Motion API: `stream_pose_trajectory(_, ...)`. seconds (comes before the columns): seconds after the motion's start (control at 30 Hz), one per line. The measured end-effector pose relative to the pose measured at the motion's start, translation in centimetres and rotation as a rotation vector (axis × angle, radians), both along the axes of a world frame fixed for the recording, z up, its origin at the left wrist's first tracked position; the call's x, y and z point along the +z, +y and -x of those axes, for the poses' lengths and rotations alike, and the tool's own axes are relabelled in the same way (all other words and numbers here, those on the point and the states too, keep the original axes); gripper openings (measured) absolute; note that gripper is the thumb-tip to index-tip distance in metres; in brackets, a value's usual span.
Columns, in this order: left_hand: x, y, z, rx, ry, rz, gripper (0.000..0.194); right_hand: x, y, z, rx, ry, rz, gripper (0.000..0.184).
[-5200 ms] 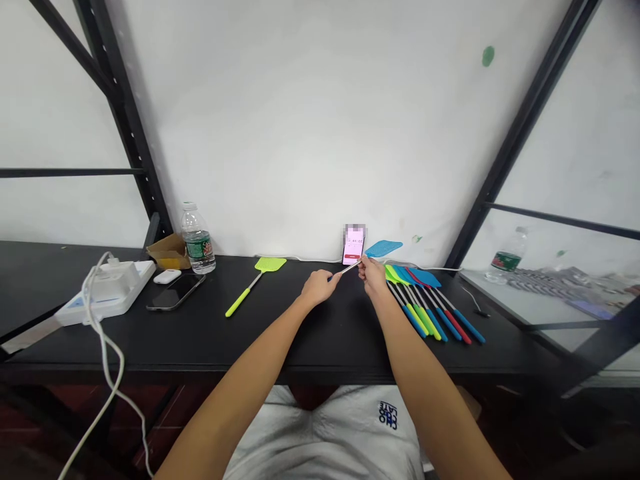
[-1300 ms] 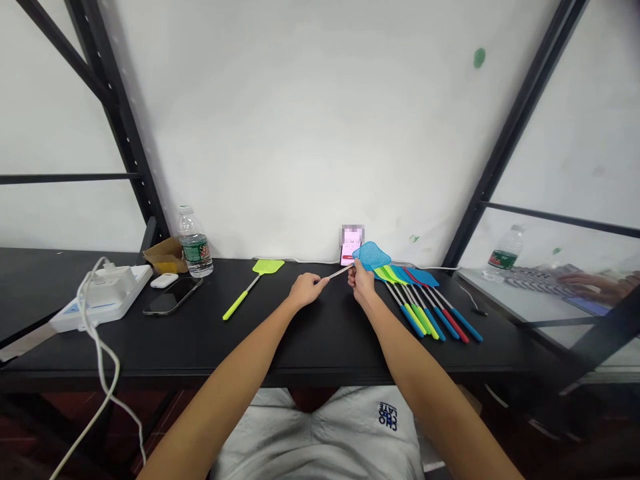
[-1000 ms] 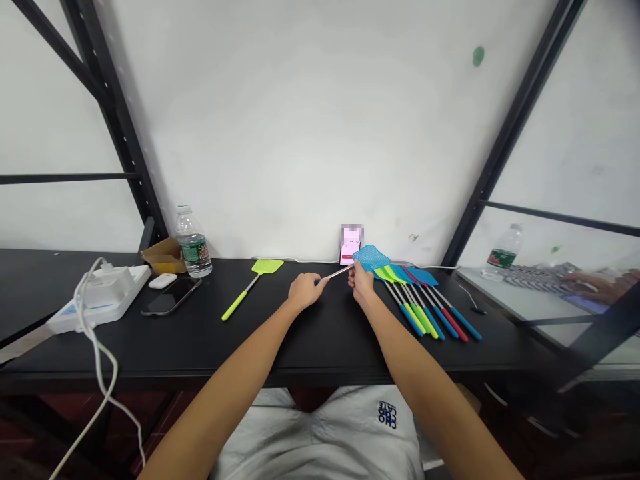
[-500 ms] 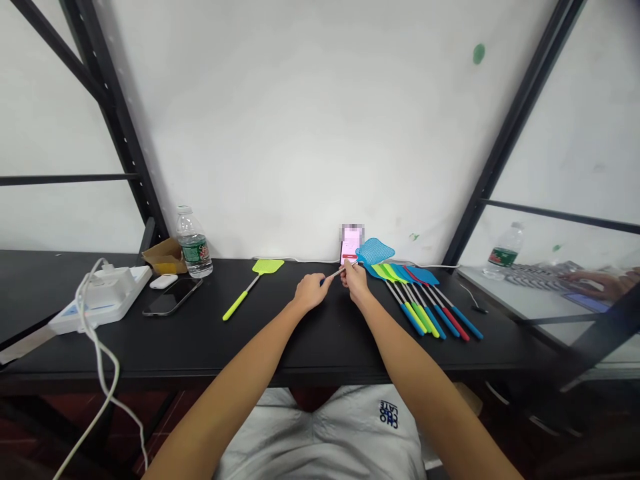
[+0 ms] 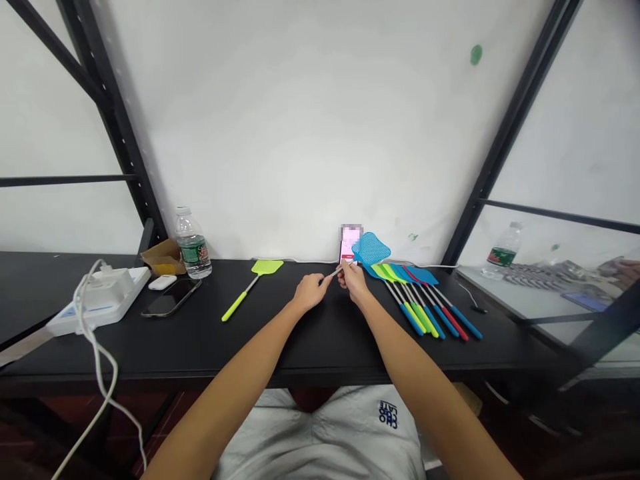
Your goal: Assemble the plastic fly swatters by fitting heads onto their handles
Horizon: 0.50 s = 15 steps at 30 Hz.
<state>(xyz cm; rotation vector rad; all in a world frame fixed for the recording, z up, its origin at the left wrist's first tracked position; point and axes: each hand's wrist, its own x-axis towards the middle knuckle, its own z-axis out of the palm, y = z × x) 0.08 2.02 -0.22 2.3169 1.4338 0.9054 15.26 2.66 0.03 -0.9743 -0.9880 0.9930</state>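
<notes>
Both my hands hold one blue fly swatter (image 5: 373,249) above the middle of the black desk. My left hand (image 5: 311,291) is closed around its handle, which is mostly hidden by the fingers. My right hand (image 5: 353,279) grips the metal shaft nearer the mesh head, and the head points up to the right. To the right, several fly swatters (image 5: 420,303) in blue, green, yellow and red lie fanned side by side, heads toward the wall. A single yellow-green fly swatter (image 5: 245,293) rests on the desk to the left.
A phone (image 5: 351,241) leans upright against the wall behind my hands. At the left are a water bottle (image 5: 193,247), a cardboard box (image 5: 164,256), a white case (image 5: 163,283), a dark phone (image 5: 173,298) and a power strip (image 5: 107,293) with cables. Black posts (image 5: 510,147) flank the desk.
The held swatter's head has tilted upward and shifted slightly left. Both hands keep their grip. At the far right, another person's hand has moved mostly out of view.
</notes>
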Motion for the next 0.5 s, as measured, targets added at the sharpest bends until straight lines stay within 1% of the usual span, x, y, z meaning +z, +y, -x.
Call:
stream_pose_trajectory(0.23, -0.07, 0.18, -0.12, -0.009, -0.036, -0.033, 0.045, -0.31, -0.3, 0.76, 0.102, -0.101, 0.04, 0.036)
stream_pose_trajectory(0.3, 0.0, 0.1, -0.12, -0.045, -0.078, 0.001, 0.047, -0.41, -0.26, 0.78, 0.088, -0.121, 0.044, 0.038)
stream_pose_trajectory(0.4, 0.26, -0.13, -0.1, -0.134, -0.188, 0.135, 0.057, -0.42, -0.16, 0.52, 0.028, -0.133, 0.056, 0.038)
stream_pose_trajectory(0.43, 0.34, -0.16, -0.07, -0.146, -0.23, 0.169, 0.06, -0.38, -0.11, 0.38, 0.006, -0.126, 0.061, 0.038)
stream_pose_trajectory(0.5, 0.46, -0.09, 0.05, -0.124, -0.305, 0.185, 0.064, -0.25, -0.03, 0.01, -0.028, -0.1, 0.069, 0.038)
